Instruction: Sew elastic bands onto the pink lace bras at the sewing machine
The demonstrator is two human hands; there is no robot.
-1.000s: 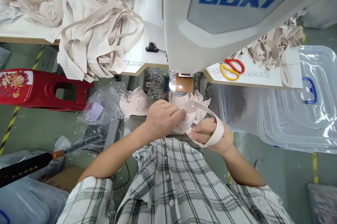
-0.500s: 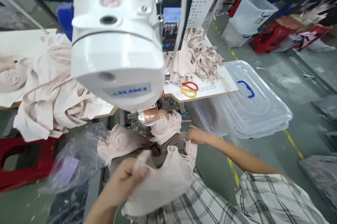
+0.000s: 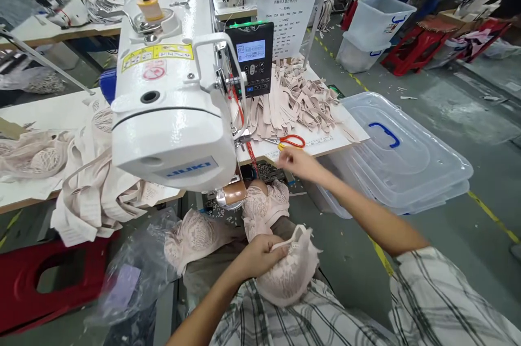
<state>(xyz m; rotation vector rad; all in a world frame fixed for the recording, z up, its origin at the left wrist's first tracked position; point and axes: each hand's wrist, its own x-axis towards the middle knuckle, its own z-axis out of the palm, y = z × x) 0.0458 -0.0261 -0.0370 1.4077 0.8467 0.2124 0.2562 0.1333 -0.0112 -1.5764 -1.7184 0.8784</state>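
My left hand [image 3: 262, 254] is closed on the top edge of a pale pink lace bra [image 3: 287, 281], whose rounded cup rests against my shirt. A thin strap loop stands up beyond my fingers. More lace cups [image 3: 199, 235] lie across my lap; whether they belong to the same bra I cannot tell. Above the table's front edge is my right hand [image 3: 299, 164], its fingers bent and blurred, just in front of the scissors [image 3: 295, 141] with red and yellow handles. Part of the yellow handle is hidden by that hand.
A white sewing machine [image 3: 171, 134] with a control screen [image 3: 250, 50] stands ahead. Cut fabric strips [image 3: 301, 96] lie right of it, bra pieces [image 3: 91, 172] at left. A lidded clear bin [image 3: 423, 172] is at right, a red stool [image 3: 77, 264] at lower left.
My right hand has left the fabric by my lap and risen to the scissors. My left hand has moved right, and the bra in it now shows its lace cup.
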